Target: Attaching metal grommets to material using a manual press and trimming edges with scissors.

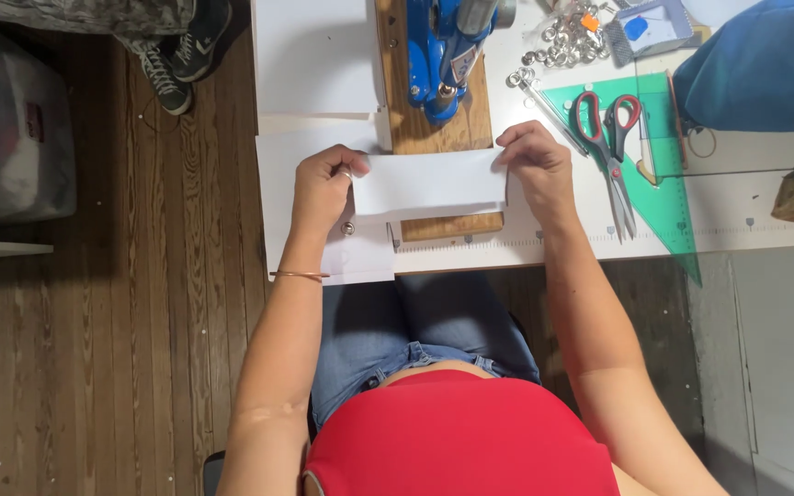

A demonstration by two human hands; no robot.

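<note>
Seen from above, a seated person in a red top and blue jeans works at a white tabletop (765, 225) that fills the upper right of the frame. Just above the centre, both hands hold a folded strip of white paper (429, 182) by its ends, level and stretched between them. The left hand (323, 188), left of centre, has its fingers curled closed around the strip's left end; a thin bracelet (299, 274) circles that wrist. The right hand (535, 163), right of centre, pinches the strip's right end with its fingers pressed together. The strip lies over a wooden board (443, 129) that carries a blue hand press (443, 55) at the top centre. Under the left hand, larger white sheets (296, 156) spread over the tabletop's left edge, and a small metal eyelet (348, 228) sits in one of them just below the left hand. To the right of the right hand lie scissors with red and grey handles (610, 138) on a green set square (663, 174). A heap of loose metal rings (567, 46) lies at the top of the frame. A dark wooden floor (121, 321) fills the left side, with a pair of dark sneakers (181, 55) in the upper left.
</note>
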